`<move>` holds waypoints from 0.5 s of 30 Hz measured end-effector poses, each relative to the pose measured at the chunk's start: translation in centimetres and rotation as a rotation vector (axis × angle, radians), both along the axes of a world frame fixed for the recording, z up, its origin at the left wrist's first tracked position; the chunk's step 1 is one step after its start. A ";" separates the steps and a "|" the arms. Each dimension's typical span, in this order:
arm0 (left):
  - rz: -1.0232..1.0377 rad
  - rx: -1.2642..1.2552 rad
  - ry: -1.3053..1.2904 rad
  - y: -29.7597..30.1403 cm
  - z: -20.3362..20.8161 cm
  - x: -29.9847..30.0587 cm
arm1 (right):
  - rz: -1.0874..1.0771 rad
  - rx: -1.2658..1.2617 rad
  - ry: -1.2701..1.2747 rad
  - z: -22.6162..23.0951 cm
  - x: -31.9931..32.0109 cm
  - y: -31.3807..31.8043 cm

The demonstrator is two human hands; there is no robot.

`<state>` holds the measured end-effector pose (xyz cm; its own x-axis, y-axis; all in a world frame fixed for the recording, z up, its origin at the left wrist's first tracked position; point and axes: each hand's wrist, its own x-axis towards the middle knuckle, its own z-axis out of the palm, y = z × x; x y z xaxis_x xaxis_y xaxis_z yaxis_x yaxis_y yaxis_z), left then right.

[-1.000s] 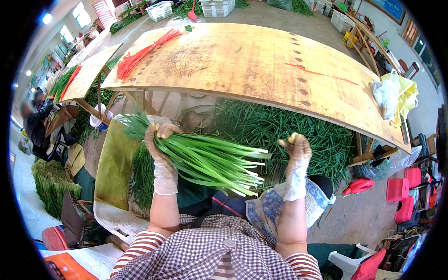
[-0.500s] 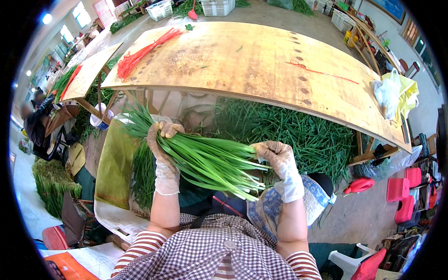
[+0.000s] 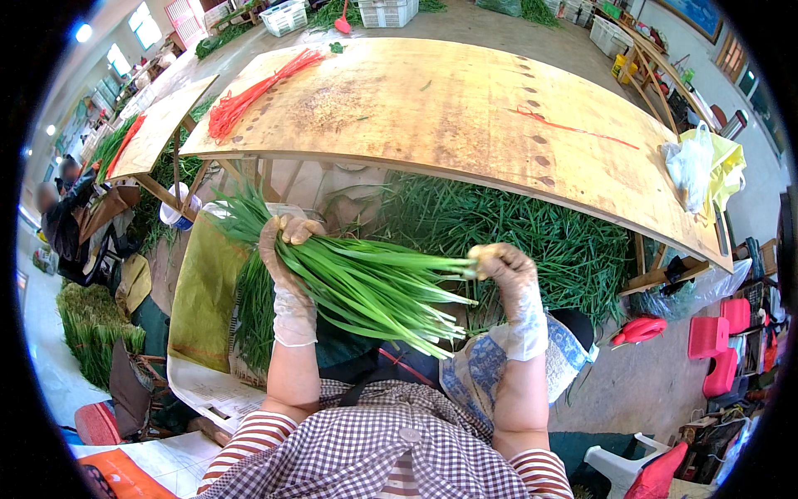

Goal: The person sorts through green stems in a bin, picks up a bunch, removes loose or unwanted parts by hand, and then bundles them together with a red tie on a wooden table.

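1. Readable words, labels, numbers, signs: 0.
2. White crate [image 3: 191, 384], lower left: dark marks on side, too small to read.
3. White bucket [image 3: 174, 220], left: blue patch, can't tell if print.

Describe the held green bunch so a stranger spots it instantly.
Find the big wooden table, then the gloved left hand just below it. That hand grips the bunch of green stalks, pale ends pointing right, unlike the loose heap under the table.

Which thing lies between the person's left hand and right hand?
A bunch of long green stalks: the head view shows it gripped in the left hand, its pale ends pointing toward the right hand.
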<state>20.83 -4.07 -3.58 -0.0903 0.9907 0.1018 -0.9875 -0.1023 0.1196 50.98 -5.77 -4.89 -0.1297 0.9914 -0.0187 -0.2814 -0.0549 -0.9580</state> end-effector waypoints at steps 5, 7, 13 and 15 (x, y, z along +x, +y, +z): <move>0.025 0.028 -0.047 0.3 -0.3 -0.6 | -0.406 0.076 -0.057 -0.3 1.0 0.6; 0.070 0.018 -0.037 0.1 -0.1 -0.6 | -0.180 0.002 -0.132 0.2 1.5 0.0; 0.168 0.081 0.045 0.8 -1.7 -2.8 | -0.049 0.043 -0.047 1.8 0.5 -1.6; 0.203 0.081 0.091 1.0 -2.5 -3.7 | -0.010 0.016 -0.114 2.7 -0.2 -2.2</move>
